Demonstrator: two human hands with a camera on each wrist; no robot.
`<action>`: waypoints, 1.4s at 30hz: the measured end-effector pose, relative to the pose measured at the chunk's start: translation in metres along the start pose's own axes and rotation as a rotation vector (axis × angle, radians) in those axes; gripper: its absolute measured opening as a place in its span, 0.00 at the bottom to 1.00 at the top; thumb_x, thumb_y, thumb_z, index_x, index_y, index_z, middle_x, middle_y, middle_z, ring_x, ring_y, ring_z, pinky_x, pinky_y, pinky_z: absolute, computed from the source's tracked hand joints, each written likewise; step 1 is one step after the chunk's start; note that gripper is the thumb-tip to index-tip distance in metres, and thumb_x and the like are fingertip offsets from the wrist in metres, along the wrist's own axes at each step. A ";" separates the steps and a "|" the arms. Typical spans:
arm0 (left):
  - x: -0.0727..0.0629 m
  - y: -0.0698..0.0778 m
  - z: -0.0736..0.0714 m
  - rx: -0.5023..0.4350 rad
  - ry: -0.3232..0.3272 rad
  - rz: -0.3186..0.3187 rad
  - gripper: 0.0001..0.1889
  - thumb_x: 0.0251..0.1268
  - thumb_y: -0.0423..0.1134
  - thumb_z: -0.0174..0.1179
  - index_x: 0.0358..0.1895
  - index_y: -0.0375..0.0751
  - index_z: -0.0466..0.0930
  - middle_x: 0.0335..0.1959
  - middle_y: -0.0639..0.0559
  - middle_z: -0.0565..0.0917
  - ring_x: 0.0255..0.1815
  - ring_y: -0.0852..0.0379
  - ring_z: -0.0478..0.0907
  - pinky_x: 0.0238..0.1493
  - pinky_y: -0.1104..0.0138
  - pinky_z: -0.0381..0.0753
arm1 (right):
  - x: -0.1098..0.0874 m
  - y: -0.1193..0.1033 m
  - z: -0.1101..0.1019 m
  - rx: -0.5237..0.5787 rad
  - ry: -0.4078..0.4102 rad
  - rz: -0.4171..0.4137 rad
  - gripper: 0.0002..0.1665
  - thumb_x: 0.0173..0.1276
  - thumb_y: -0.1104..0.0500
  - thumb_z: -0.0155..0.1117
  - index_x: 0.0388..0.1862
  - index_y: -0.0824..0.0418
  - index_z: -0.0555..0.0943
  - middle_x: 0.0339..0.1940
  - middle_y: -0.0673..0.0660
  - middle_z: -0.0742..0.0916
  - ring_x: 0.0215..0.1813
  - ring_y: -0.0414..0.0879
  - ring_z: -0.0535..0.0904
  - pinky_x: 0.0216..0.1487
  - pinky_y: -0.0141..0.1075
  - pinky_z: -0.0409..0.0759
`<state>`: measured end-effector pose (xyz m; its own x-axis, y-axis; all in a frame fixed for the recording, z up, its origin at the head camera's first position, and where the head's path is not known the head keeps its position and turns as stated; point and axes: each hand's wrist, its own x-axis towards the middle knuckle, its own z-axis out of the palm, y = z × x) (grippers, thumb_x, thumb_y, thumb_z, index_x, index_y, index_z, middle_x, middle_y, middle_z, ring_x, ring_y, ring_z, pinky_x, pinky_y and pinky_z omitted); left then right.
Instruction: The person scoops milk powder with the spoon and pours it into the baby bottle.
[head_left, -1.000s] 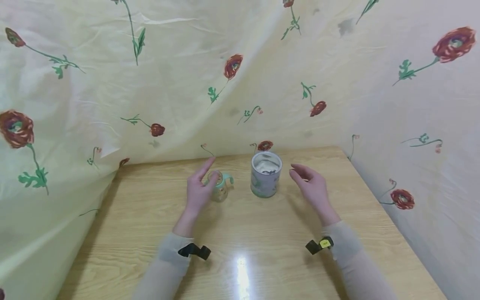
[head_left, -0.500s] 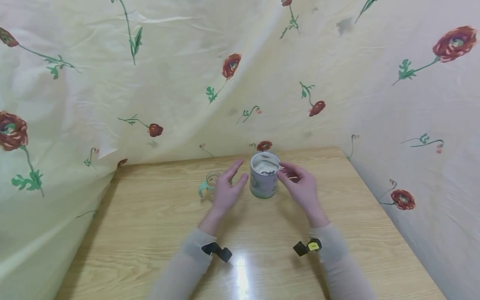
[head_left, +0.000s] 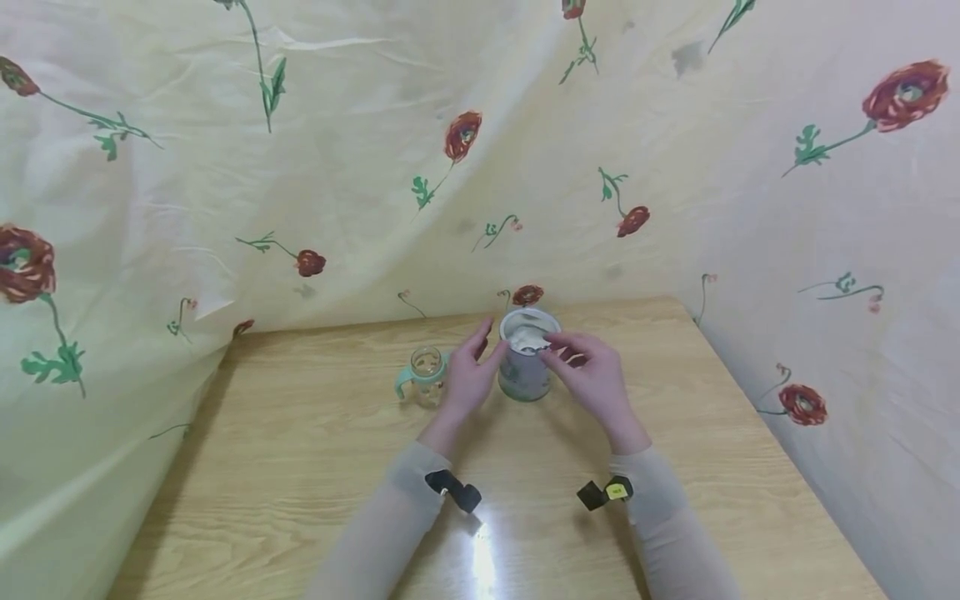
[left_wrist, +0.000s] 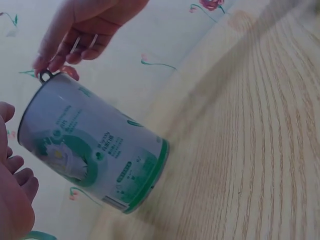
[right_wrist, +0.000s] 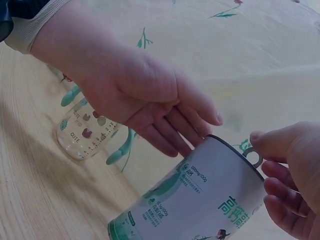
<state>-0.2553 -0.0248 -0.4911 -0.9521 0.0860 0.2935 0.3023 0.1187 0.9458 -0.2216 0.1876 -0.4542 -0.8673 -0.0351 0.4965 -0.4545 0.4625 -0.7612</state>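
Note:
A tall white and green milk-powder can [head_left: 523, 379] stands on the table, with a metal pull ring [right_wrist: 260, 160] at its rim. My right hand [head_left: 596, 383] is at the can's near right rim, and its thumb and index finger pinch the ring. On the can's other side is my left hand [head_left: 468, 379], fingers extended and thumb apart, with the fingertips close to the rim. In the right wrist view the left palm [right_wrist: 145, 90] faces the can. A pale silvery surface shows inside the can's top.
A clear glass baby bottle [head_left: 426, 375] without a lid, with teal handles and small printed pictures, stands left of the can, partly behind the left hand. Flowered cloth [head_left: 360, 183] hangs behind the wooden table [head_left: 300, 467] and along its sides.
My left hand has let go of the bottle, now turned with a handle leftward, and moved right to the can. My right hand has moved left onto the can's rim and ring.

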 end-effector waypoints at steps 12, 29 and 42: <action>0.007 -0.007 0.007 0.011 -0.069 -0.027 0.36 0.81 0.50 0.63 0.84 0.42 0.63 0.84 0.45 0.64 0.82 0.42 0.64 0.81 0.54 0.64 | 0.009 0.003 0.001 -0.213 -0.030 -0.144 0.07 0.67 0.64 0.80 0.44 0.62 0.93 0.40 0.56 0.92 0.36 0.50 0.86 0.36 0.48 0.89; 0.010 -0.010 0.011 -0.108 -0.130 -0.031 0.38 0.81 0.44 0.64 0.85 0.38 0.58 0.84 0.38 0.60 0.83 0.45 0.61 0.81 0.60 0.63 | 0.022 0.005 0.000 -0.357 0.032 -0.139 0.06 0.71 0.62 0.77 0.42 0.65 0.92 0.36 0.59 0.92 0.35 0.53 0.85 0.36 0.46 0.86; 0.010 -0.001 0.013 -0.075 -0.119 -0.049 0.36 0.81 0.39 0.62 0.85 0.37 0.57 0.84 0.36 0.60 0.84 0.45 0.60 0.82 0.56 0.62 | 0.026 -0.020 -0.001 -0.509 -0.101 -0.166 0.08 0.70 0.58 0.78 0.40 0.63 0.94 0.35 0.58 0.93 0.38 0.56 0.84 0.40 0.51 0.84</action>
<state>-0.2646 -0.0115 -0.4905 -0.9520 0.1993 0.2323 0.2470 0.0519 0.9676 -0.2350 0.1784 -0.4253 -0.8187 -0.2173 0.5315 -0.4529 0.8134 -0.3651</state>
